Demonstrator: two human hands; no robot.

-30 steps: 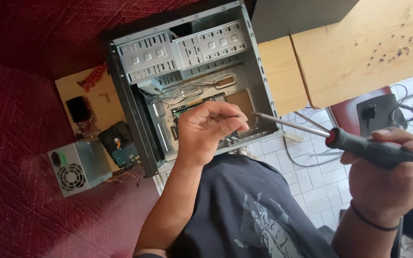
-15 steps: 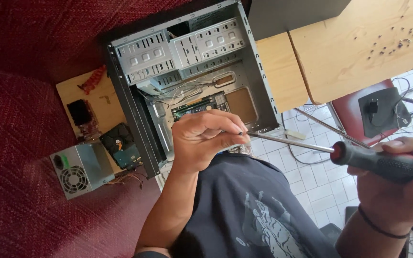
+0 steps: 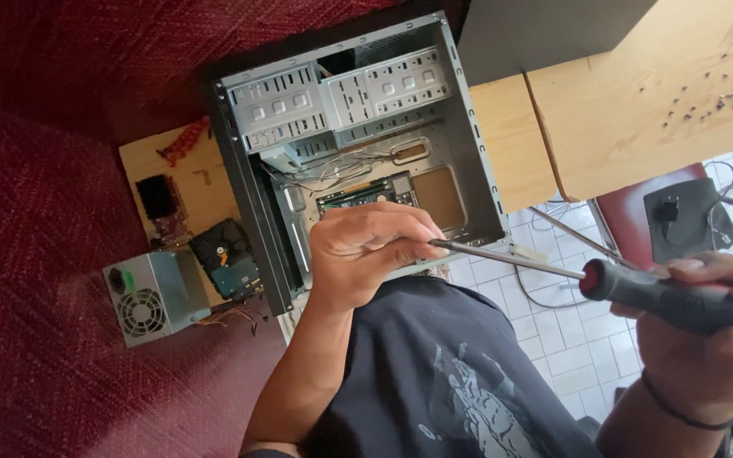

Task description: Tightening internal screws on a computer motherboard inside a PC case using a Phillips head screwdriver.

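shirt [image 3: 460, 373]: mine, dark navy, pale grey graphic print
right wrist: thin dark band [image 3: 676, 405]
forearms: bare, no sleeves

The right hand [image 3: 706, 356] grips a screwdriver [image 3: 604, 280] — its tip pinched by the left hand [image 3: 366, 254] — over an open computer case [image 3: 349, 144].

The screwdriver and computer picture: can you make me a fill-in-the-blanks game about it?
1. The right hand grips the black handle of a ____.
2. The left hand pinches the screwdriver's metal ____.
3. The open computer case lies on a ____ carpet.
4. Left of the case sits a grey power supply with a round ____.

Missing words: screwdriver; tip; red; fan
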